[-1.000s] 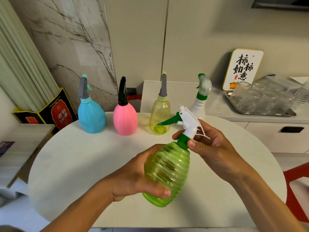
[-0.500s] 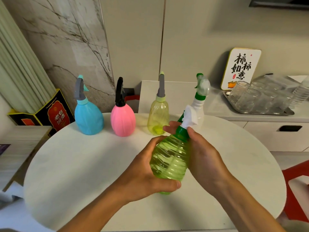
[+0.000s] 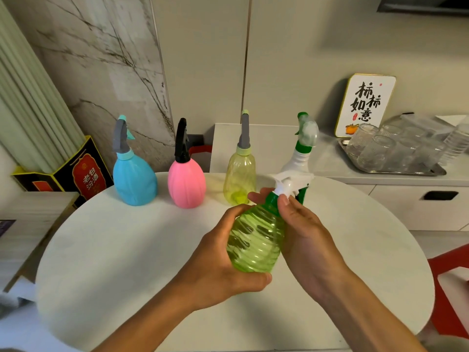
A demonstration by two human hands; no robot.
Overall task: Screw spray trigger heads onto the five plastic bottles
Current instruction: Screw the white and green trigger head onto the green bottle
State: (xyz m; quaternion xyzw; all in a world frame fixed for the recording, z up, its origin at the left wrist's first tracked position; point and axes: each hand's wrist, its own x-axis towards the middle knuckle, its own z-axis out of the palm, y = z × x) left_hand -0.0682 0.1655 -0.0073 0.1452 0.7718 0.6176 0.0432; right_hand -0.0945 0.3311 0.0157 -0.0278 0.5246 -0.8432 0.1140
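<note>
My left hand (image 3: 220, 270) grips the ribbed green bottle (image 3: 253, 240) around its belly, tilted over the round white table (image 3: 114, 250). My right hand (image 3: 304, 240) pinches the green collar (image 3: 272, 200) of the white spray trigger head (image 3: 291, 181) on the bottle's neck. In a row at the table's far edge stand a blue bottle (image 3: 133, 179), a pink bottle (image 3: 186, 184), a yellow bottle (image 3: 239, 179) and a white bottle (image 3: 298, 158), each with a trigger head on top.
A metal tray (image 3: 406, 171) of upturned glasses sits on the counter at the right, beside a sign (image 3: 365, 105). A dark box (image 3: 76, 176) leans by the wall at the left. A red chair (image 3: 449, 265) stands right of the table.
The trigger head has turned on the neck; its nozzle pointed left, now it points away and right. The bottle has moved a little farther from me, and my right fingers have shifted round the collar.
</note>
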